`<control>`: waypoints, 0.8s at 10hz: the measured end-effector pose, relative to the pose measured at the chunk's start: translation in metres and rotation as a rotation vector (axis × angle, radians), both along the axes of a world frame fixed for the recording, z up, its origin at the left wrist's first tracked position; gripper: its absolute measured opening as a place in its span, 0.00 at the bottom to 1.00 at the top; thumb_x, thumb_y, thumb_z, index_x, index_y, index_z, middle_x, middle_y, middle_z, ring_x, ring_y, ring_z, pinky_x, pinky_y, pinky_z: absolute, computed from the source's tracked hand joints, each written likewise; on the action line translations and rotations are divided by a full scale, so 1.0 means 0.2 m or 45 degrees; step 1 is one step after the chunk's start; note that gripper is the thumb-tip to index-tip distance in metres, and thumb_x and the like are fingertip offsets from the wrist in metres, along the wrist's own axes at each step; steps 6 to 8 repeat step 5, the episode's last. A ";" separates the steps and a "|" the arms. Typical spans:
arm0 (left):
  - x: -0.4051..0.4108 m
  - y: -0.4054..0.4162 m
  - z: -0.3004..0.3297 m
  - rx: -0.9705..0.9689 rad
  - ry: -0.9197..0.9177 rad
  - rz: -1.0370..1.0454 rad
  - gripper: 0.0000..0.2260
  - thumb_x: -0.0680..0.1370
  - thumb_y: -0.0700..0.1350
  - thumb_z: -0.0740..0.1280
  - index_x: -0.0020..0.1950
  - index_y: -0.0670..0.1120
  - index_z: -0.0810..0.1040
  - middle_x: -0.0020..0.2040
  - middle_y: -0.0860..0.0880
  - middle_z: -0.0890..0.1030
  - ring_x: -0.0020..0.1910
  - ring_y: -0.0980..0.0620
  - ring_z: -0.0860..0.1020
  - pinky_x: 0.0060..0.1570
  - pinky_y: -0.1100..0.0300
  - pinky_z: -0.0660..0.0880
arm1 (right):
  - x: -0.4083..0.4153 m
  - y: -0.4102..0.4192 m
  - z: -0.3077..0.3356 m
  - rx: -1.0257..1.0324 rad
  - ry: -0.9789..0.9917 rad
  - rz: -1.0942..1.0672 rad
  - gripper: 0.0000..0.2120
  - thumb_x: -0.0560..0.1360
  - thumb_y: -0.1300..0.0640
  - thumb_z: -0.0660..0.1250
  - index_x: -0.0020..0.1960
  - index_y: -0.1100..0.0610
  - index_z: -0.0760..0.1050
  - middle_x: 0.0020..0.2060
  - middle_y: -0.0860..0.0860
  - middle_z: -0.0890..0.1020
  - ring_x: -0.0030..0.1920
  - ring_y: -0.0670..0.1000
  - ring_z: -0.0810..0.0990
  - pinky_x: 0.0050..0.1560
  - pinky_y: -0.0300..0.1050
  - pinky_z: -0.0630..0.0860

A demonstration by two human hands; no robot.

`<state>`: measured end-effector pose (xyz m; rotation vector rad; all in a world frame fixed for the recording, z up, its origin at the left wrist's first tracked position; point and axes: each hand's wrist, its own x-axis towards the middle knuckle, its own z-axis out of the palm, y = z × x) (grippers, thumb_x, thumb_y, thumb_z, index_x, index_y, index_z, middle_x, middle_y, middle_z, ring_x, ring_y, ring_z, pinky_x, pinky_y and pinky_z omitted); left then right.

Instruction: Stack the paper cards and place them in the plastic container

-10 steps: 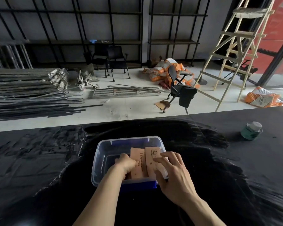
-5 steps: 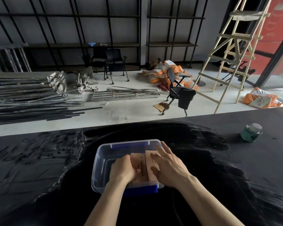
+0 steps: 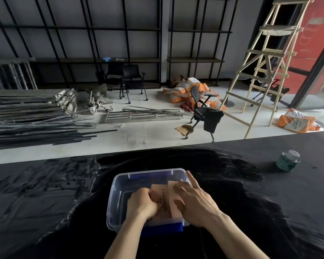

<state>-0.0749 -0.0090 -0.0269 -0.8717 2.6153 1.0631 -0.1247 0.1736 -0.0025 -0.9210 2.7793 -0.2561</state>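
Observation:
A clear plastic container with blue latches sits on the black table in front of me. Inside its right half lie tan paper cards with dark print, in two overlapping piles. My left hand is down in the container, fingers curled on the left edge of the cards. My right hand lies flat on the right pile with its fingers spread, pressing it down. The lower parts of the cards are hidden under both hands.
A green tin with a pale lid stands on the table at the far right. Beyond the table edge the floor holds a black chair, a wooden ladder, metal rods and orange sacks.
The cards have gone from being held up over the container's near rim to lying down inside it. My right hand moved from gripping their edge to lying flat on top.

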 end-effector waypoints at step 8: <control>0.13 -0.20 0.17 -0.877 0.425 -0.090 0.33 0.76 0.66 0.62 0.77 0.53 0.67 0.74 0.50 0.74 0.74 0.48 0.70 0.75 0.49 0.65 | 0.04 -0.02 0.07 0.050 0.084 -0.084 0.55 0.61 0.22 0.28 0.83 0.42 0.52 0.85 0.51 0.47 0.84 0.56 0.42 0.83 0.57 0.50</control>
